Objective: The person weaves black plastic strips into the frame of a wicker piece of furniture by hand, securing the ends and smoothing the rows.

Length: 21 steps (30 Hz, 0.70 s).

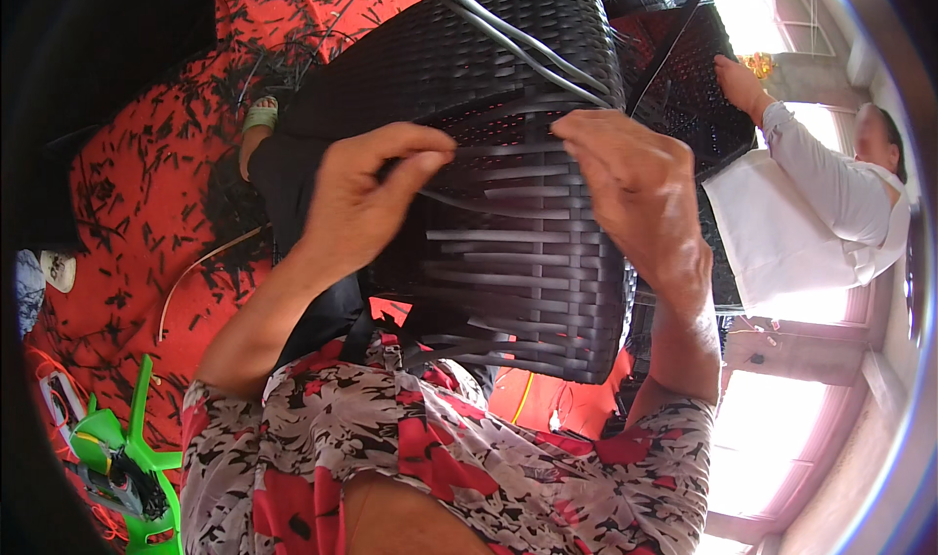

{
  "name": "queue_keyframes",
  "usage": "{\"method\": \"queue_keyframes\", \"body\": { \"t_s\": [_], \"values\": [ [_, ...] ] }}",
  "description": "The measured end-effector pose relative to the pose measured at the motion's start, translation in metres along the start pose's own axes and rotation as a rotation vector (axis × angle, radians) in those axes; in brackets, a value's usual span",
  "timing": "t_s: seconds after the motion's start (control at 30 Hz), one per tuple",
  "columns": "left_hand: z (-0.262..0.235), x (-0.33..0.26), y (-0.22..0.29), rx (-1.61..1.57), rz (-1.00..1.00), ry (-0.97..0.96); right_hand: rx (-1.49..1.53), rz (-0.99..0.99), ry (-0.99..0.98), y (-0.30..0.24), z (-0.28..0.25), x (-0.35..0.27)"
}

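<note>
In front of me stands a large black woven wicker piece (420, 76), curved at the top. Several flat strip ends (498, 259) stick out leftward from its near side, in rows. My left hand (362, 193) pinches the end of one upper black strip (503, 149) between thumb and forefinger. Across from it, my right hand (645, 189) is closed, fingertips bent down at the weave by the same row. Whatever lies under those fingertips is hidden. A long loose strip (528, 44), bent double, lies over the upper weave.
Black scraps litter the red floor covering (127, 193). At lower left is a green plastic stool (142, 408) with tools on it. To the right, a co-worker in white (821, 184) has a hand on another black woven piece (699, 96). A sandalled foot (259, 125) shows at left.
</note>
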<state>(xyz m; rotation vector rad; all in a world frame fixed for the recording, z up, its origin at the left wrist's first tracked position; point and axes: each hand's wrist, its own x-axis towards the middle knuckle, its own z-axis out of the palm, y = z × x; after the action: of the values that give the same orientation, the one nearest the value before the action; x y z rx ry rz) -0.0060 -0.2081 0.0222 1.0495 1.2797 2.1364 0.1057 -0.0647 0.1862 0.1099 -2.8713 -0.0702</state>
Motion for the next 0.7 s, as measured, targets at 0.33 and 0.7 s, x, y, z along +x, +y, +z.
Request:
{"method": "queue_keyframes", "body": {
  "t_s": [0.33, 0.7],
  "values": [
    [0.041, 0.024, -0.007, 0.149, 0.3, 0.119, 0.143, 0.511, 0.297, -0.006, -0.038, -0.002],
    [0.078, 0.053, 0.005, 0.202, 0.227, 0.083, 0.817, 0.305, 0.188, 0.022, -0.014, 0.029]
  ]
}}
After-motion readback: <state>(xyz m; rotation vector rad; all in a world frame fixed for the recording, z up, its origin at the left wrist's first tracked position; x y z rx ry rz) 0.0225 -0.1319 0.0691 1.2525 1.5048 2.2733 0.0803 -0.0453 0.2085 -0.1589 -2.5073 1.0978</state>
